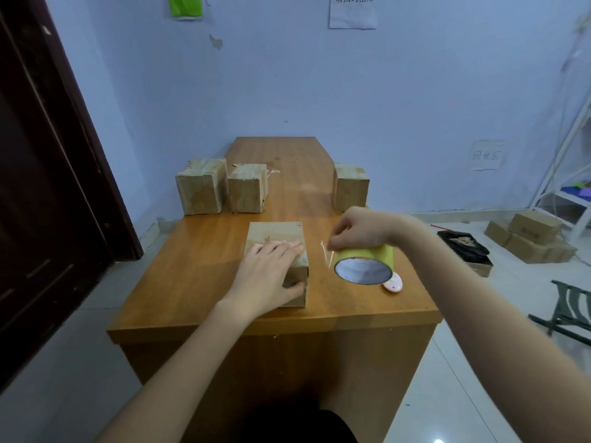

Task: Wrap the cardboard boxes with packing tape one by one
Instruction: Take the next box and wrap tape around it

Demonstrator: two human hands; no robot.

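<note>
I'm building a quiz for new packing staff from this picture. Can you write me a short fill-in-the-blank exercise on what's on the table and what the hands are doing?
1. The left hand rests on the nearest cardboard box, while the right hand holds the roll of ____.
2. Besides the nearest box, ____ more cardboard boxes stand on the wooden table.
3. The small object lying beside the roll is ____ in colour.

Missing words: tape; three; pink

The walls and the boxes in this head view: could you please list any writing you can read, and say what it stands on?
"请扫码出库", top cut off: white sheet high on the wall.
"回收区", handwritten, middle character uncertain: white sheet low on the right wall.
Cardboard box on the floor: dark mark, too blurred to read.
Boxes on the table: no text visible.
</note>
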